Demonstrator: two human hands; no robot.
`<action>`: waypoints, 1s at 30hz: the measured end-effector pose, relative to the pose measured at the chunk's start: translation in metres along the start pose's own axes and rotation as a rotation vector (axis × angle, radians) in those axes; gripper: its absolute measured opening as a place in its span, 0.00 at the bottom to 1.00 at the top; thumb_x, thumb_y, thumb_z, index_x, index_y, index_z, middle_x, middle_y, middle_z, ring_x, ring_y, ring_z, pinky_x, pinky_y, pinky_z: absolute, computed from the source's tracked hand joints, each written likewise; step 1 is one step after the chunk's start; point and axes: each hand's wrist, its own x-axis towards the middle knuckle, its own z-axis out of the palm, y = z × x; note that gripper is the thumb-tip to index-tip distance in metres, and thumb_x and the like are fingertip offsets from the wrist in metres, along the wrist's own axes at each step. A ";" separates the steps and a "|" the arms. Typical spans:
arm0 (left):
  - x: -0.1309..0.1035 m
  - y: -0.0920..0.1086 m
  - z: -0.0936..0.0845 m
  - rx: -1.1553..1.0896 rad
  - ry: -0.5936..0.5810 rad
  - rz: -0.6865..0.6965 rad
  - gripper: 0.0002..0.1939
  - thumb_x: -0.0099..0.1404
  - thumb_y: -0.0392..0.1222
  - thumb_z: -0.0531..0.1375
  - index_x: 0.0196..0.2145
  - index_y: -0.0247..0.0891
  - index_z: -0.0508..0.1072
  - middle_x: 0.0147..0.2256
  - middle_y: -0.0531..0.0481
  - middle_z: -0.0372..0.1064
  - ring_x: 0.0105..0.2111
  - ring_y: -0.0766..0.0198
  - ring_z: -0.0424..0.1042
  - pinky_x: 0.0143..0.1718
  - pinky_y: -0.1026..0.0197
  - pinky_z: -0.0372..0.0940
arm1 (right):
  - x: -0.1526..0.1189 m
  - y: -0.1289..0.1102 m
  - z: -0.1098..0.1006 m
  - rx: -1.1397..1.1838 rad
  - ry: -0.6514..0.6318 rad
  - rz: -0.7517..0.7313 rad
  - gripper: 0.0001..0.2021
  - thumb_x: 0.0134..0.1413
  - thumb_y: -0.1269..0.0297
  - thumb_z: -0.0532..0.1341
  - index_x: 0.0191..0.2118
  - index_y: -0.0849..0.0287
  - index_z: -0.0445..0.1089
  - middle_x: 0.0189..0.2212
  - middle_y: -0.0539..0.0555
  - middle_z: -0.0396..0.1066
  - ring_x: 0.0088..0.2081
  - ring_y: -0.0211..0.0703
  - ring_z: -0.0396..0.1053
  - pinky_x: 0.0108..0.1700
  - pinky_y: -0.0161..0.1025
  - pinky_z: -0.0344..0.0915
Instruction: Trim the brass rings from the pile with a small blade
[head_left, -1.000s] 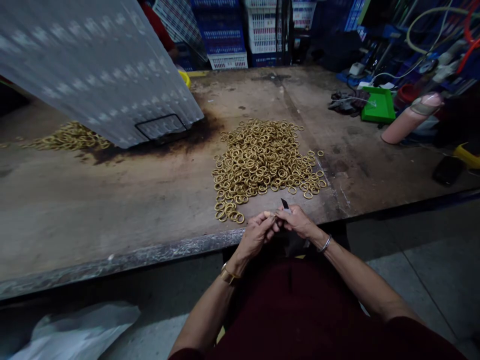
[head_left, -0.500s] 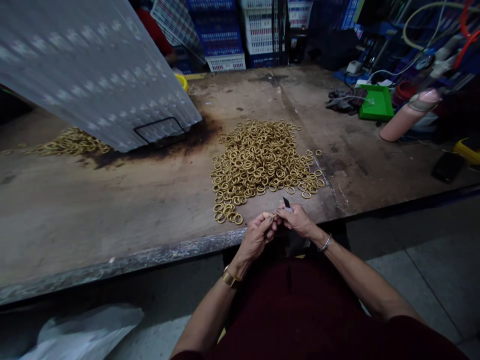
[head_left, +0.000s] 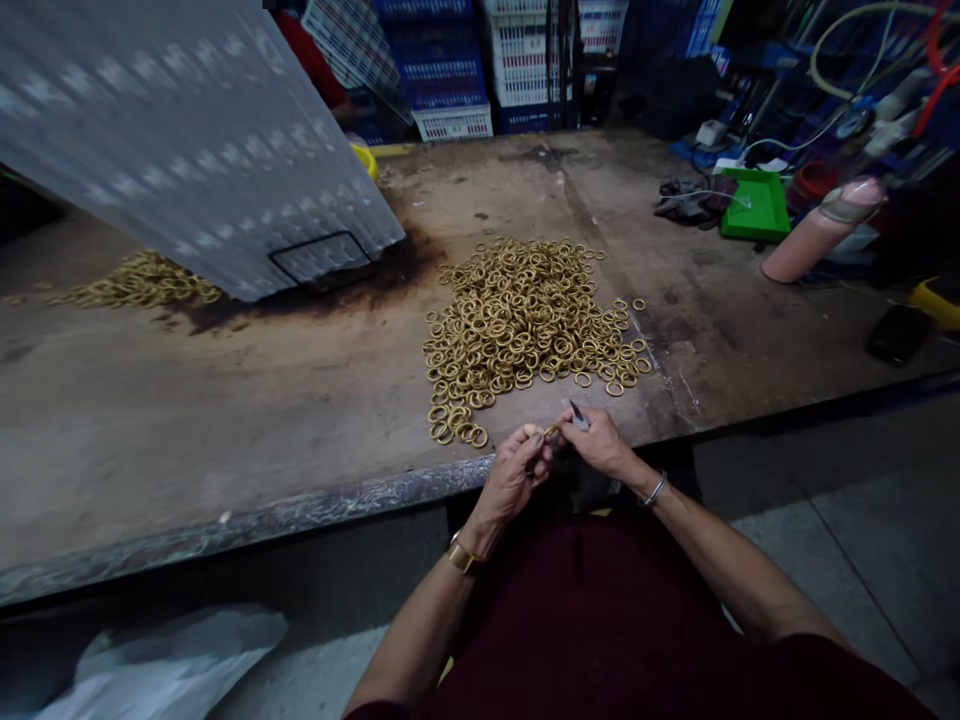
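Just off the table's front edge, my left hand [head_left: 516,470] pinches a small gold ring [head_left: 551,431]. My right hand [head_left: 598,440] is closed around a small blade tool [head_left: 578,416], whose dark tip points up and away. The fingers of both hands meet near the ring and partly cover it. Beyond them lies a large pile of gold rings [head_left: 525,310], with several loose ones along its right and lower left sides.
A grey ribbed panel [head_left: 225,150] leans at the left, beside another ring pile [head_left: 150,280]. At the right are a green tray [head_left: 756,204], a pink bottle [head_left: 821,232] and a black object [head_left: 898,334]. Crates [head_left: 442,70] stand behind the wooden table [head_left: 225,430].
My right hand has turned a little, so the blade shows narrower and at a different slant. The ring shows more between the fingers. The whole view has shifted slightly.
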 end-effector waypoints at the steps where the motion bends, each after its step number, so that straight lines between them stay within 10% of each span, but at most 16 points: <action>1: 0.000 0.000 0.000 0.001 0.011 0.011 0.17 0.53 0.50 0.65 0.28 0.35 0.64 0.21 0.57 0.61 0.16 0.77 0.53 0.16 0.71 0.46 | -0.002 0.001 0.000 -0.097 -0.004 -0.062 0.07 0.47 0.66 0.55 0.27 0.60 0.68 0.19 0.47 0.64 0.21 0.32 0.58 0.26 0.31 0.54; 7: 0.004 -0.003 0.000 0.059 0.045 0.079 0.19 0.52 0.53 0.65 0.27 0.36 0.63 0.21 0.58 0.61 0.15 0.77 0.53 0.16 0.71 0.46 | -0.010 -0.002 0.001 -0.508 -0.116 -0.276 0.08 0.49 0.72 0.53 0.30 0.59 0.69 0.21 0.49 0.67 0.23 0.35 0.60 0.28 0.32 0.52; 16: -0.010 0.008 0.008 0.036 0.001 0.041 0.19 0.51 0.52 0.66 0.27 0.37 0.63 0.20 0.57 0.61 0.15 0.77 0.53 0.17 0.71 0.47 | -0.003 0.003 -0.006 -0.801 -0.110 -0.131 0.10 0.53 0.69 0.53 0.36 0.57 0.71 0.26 0.53 0.72 0.28 0.40 0.67 0.31 0.34 0.54; 23: -0.005 0.011 0.000 -0.169 -0.024 -0.022 0.15 0.52 0.45 0.65 0.25 0.35 0.62 0.31 0.47 0.70 0.20 0.73 0.60 0.17 0.70 0.51 | 0.026 -0.003 -0.024 -0.956 0.244 0.032 0.14 0.56 0.67 0.53 0.48 0.59 0.65 0.43 0.59 0.71 0.42 0.46 0.68 0.40 0.36 0.57; 30: 0.001 0.003 -0.010 -0.311 -0.016 -0.095 0.12 0.50 0.41 0.65 0.33 0.35 0.70 0.27 0.50 0.69 0.23 0.70 0.65 0.19 0.70 0.56 | 0.045 -0.005 -0.025 -1.056 0.280 0.122 0.12 0.59 0.61 0.51 0.46 0.59 0.64 0.41 0.59 0.70 0.39 0.47 0.70 0.37 0.38 0.57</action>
